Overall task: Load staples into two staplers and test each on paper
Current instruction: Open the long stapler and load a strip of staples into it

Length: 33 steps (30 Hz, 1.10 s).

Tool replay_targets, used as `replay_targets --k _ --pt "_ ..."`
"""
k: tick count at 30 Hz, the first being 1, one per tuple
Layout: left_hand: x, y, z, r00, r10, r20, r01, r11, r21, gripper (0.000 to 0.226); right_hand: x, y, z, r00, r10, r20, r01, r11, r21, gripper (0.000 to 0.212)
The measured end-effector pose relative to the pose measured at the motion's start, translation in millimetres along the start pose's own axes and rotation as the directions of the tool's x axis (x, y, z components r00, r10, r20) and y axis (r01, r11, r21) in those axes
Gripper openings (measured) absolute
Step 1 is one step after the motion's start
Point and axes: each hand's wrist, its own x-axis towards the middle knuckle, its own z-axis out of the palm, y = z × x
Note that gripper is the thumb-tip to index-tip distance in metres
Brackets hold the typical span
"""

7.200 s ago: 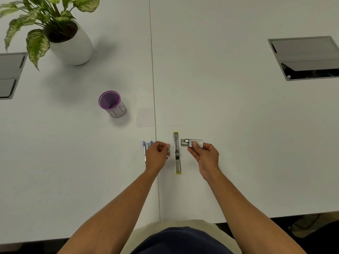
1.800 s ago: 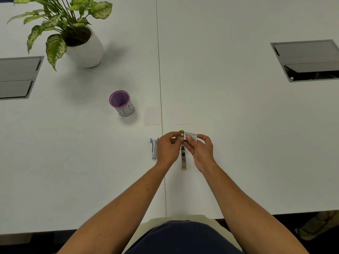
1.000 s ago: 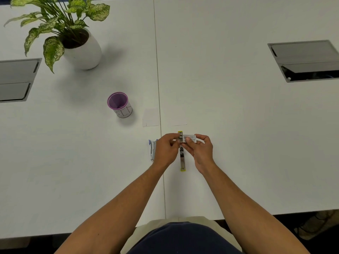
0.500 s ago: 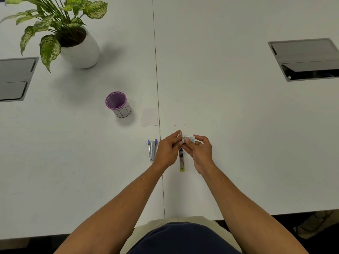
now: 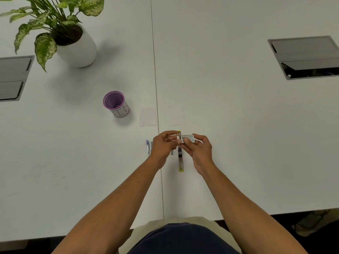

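Yellow-trimmed stapler (image 5: 180, 160) lies opened flat on the table (image 5: 238, 125). Directly above it, right hand (image 5: 199, 150) pinches the staple box (image 5: 188, 138); left hand (image 5: 163, 144) pinches its open end. Blue stapler (image 5: 149, 147) lies just left. Risk: staples spilling or the strip breaking if tugged crooked. Both wrists hover, fingers curled inward.

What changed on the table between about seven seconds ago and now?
The left hand moved right, off the blue stapler, to join the right hand on the small staple box, now held above the open yellow stapler. Both staplers, the purple cup and the paper slips stayed put.
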Motion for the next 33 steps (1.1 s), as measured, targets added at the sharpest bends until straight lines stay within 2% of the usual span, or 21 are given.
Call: replay_targets --k 7,14,19,26,29,33 --pt "4.1 0.9 2.7 0.996 -0.091 -0.026 0.088 0.992 -0.092 0.015 4.8 -0.3 -0.6 1.0 -0.024 0.004 0.024 0.999 -0.027 0.034" --pt "3.6 2.5 9.5 0.992 -0.095 -0.085 0.081 0.985 -0.152 0.008 9.3 3.0 0.4 0.999 -0.047 -0.021 0.046 0.998 -0.042 0.036" --pt "2.9 3.4 16.0 0.986 -0.088 -0.14 0.061 0.981 -0.186 0.009 11.6 5.7 0.8 0.998 -0.036 -0.045 0.035 0.999 -0.022 0.038" --pt "9.9 4.0 14.8 0.966 -0.199 -0.167 0.159 0.961 -0.226 0.009 14.3 8.3 -1.0 0.998 -0.059 -0.034 0.056 0.995 -0.08 0.04" --pt "11.2 6.5 12.5 0.976 -0.172 -0.131 0.146 0.972 -0.186 0.009 16.0 9.6 -1.7 0.996 -0.08 -0.032 0.076 0.99 -0.115 0.04" --pt "10.4 4.6 17.2 0.987 -0.012 -0.162 0.02 0.999 0.047 0.013 19.8 12.7 -0.7 0.992 -0.12 -0.05 0.109 0.977 -0.181 0.039"
